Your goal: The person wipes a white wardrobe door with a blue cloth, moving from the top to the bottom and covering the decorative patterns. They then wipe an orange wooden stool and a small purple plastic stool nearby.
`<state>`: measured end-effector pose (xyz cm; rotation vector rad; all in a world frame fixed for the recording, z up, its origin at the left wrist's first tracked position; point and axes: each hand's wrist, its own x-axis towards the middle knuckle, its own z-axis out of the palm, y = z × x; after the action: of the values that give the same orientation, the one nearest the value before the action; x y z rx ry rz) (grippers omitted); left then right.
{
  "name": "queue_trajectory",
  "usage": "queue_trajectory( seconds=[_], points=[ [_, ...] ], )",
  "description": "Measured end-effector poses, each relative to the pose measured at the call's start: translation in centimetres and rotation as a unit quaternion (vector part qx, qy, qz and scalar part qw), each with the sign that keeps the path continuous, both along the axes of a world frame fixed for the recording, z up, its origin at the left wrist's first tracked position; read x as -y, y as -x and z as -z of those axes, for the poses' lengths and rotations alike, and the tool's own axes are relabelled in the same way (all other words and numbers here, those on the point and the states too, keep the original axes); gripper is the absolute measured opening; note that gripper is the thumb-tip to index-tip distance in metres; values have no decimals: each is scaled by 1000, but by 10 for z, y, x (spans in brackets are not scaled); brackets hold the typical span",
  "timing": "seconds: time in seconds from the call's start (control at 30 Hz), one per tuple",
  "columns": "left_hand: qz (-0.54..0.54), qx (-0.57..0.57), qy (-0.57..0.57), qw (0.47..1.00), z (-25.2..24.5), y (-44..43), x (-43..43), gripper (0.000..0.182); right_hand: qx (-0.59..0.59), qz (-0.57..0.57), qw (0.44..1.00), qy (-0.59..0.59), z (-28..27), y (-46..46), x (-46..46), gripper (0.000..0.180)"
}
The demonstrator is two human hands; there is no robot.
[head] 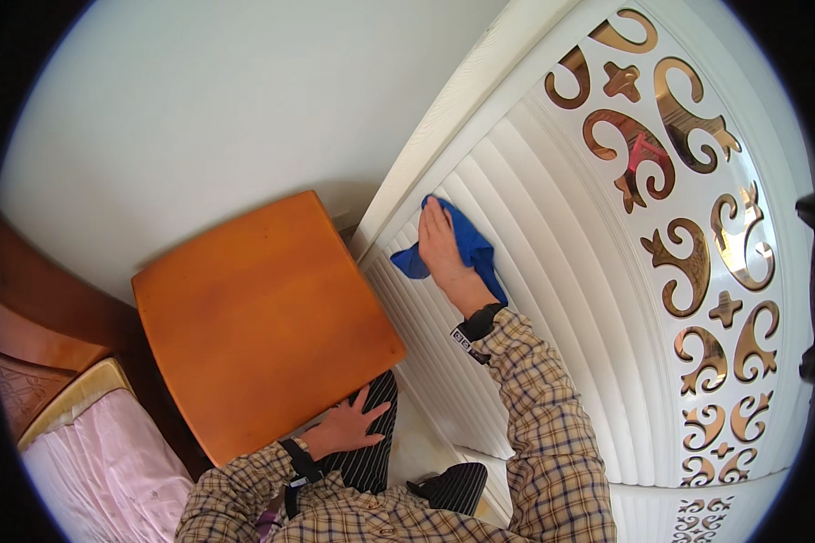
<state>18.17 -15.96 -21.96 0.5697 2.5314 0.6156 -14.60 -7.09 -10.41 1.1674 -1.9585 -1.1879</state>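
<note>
My right hand (441, 248) lies flat over a blue cloth (475, 248), pressing it against the ribbed lower part of a white panelled door (536, 224). Part of the cloth spreads out on both sides of the hand. My left hand (348, 424) rests with spread fingers on my striped trouser leg (373, 448), beside the near edge of an orange-brown wooden cabinet top (265, 326). It holds nothing. Both wrists bear black straps over checked sleeves.
A pale wall (244, 122) stands behind the cabinet. At the lower left is a bed with a pink cover (109, 468) and a brown wooden headboard (47, 332). Gold mirrored scroll ornaments (686, 271) run along the door's right part. A white frame edge (441, 115) borders the door.
</note>
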Motion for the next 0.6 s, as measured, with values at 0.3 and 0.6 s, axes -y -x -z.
queue_trajectory(
  seconds=[0.3, 0.6],
  points=[
    [-38, 49, -12, 998, -12, -2, -1, 69, 229, 18, 969, 87, -31, -2, -4, 15],
    [-40, 85, -48, 994, -11, 4, 2, 71, -67, -113, 963, 234, -216, 4, -11, 33]
  ],
)
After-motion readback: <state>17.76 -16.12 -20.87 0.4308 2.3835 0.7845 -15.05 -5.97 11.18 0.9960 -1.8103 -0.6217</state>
